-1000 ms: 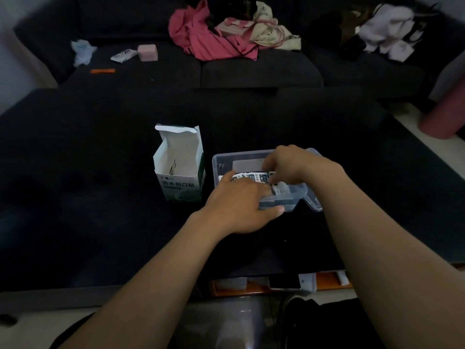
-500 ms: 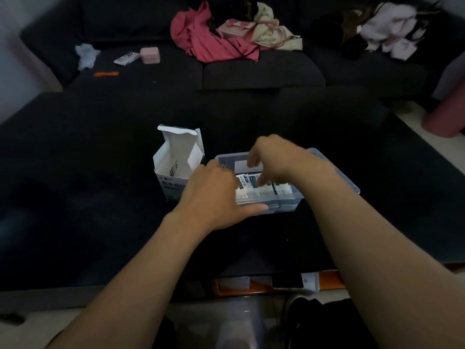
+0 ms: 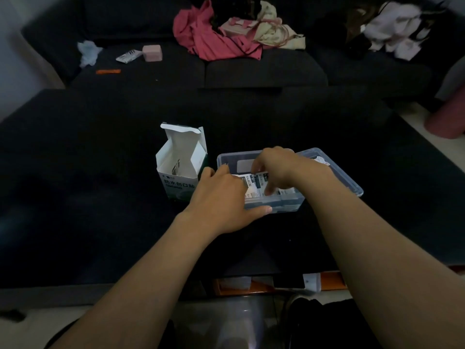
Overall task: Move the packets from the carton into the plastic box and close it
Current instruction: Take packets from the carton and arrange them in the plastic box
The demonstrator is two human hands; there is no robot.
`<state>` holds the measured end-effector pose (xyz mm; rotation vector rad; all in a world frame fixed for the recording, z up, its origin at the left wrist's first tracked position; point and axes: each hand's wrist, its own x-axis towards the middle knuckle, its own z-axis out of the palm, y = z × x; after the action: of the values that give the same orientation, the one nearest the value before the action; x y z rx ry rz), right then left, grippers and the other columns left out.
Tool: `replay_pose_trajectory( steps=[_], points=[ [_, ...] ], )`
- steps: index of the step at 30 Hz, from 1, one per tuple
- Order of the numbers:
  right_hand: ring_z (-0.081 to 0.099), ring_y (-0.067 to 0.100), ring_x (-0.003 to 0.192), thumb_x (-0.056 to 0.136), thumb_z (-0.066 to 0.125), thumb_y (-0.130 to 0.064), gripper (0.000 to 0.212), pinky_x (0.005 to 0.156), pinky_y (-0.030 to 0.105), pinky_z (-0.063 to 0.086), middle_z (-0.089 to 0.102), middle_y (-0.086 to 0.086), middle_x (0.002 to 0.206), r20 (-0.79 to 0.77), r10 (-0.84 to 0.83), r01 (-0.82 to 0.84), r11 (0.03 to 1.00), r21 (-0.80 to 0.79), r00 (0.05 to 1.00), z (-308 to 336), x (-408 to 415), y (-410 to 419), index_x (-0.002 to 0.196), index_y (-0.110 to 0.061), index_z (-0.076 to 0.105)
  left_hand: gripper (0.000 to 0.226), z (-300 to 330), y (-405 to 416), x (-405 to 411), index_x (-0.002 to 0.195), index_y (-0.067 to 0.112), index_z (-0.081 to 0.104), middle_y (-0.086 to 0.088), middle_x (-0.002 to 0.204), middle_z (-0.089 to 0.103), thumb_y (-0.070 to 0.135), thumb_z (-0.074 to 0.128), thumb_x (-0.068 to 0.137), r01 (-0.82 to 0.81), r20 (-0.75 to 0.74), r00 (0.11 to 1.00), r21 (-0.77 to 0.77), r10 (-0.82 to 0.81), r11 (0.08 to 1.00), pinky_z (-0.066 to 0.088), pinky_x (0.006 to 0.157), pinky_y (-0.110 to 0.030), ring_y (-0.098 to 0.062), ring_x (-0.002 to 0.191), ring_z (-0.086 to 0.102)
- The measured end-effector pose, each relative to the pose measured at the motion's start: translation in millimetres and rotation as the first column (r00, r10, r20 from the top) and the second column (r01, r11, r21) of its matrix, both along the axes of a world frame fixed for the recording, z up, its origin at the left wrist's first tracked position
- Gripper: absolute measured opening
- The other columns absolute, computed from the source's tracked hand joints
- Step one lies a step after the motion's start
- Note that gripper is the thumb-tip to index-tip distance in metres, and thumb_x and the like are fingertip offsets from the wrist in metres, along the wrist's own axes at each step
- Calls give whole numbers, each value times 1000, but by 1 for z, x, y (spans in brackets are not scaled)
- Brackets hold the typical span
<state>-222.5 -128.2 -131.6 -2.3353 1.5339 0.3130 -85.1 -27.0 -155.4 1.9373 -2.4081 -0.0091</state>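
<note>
The plastic box (image 3: 289, 195) lies on the dark table (image 3: 100, 197) just right of the open carton (image 3: 180, 170), its lid swung back to the right so the interior is free for loading. The left hand (image 3: 221, 200) rests against the box's near-left corner, thumb extended along the front wall and fingers loosely spread, apparently to steady it, while the right hand (image 3: 276, 167) reaches in from above with fingers bent downward onto the packets (image 3: 254, 186), seemingly pressing them flat. One packet remains visible inside the carton, so loading looks unfinished.
</note>
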Motion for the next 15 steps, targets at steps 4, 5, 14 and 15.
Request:
replay_pose_trajectory(
  steps=[4, 5, 14, 15],
  points=[
    [58, 25, 115, 70, 89, -19, 59, 83, 33, 45, 57, 3, 130, 20, 7, -7, 1000, -8, 1000, 0, 1, 0, 123, -26, 65, 67, -4, -1, 3, 97, 31, 72, 7, 108, 68, 87, 39, 82, 6, -17, 1000, 14, -5, 1000, 32, 98, -40, -17, 116, 48],
    [58, 24, 114, 70, 89, -19, 58, 82, 32, 45, 58, 2, 129, 25, 4, -4, 1000, -6, 1000, 0, 1, 0, 123, -25, 65, 67, -4, -1, 3, 96, 31, 72, 8, 106, 68, 87, 39, 82, 8, -12, 1000, 15, -8, 1000, 32, 97, -40, -17, 115, 48],
    [58, 24, 113, 72, 87, -16, 54, 83, 33, 44, 62, 4, 124, 30, -23, 23, 1000, -8, 999, -1, -5, -1, 122, -22, 66, 67, -4, 1, 6, 110, 33, 70, 12, 115, 67, 85, 39, 83, 37, -39, 999, 33, -36, 999, 33, 98, -41, -15, 115, 46],
    [58, 24, 114, 72, 87, -16, 55, 85, 34, 46, 62, 4, 125, 35, -29, 29, 1000, -2, 999, -1, -5, -1, 123, -22, 65, 66, -4, 0, 6, 109, 33, 70, 13, 115, 67, 85, 38, 83, 39, -40, 999, 34, -37, 999, 33, 98, -41, -15, 114, 46]
  ],
)
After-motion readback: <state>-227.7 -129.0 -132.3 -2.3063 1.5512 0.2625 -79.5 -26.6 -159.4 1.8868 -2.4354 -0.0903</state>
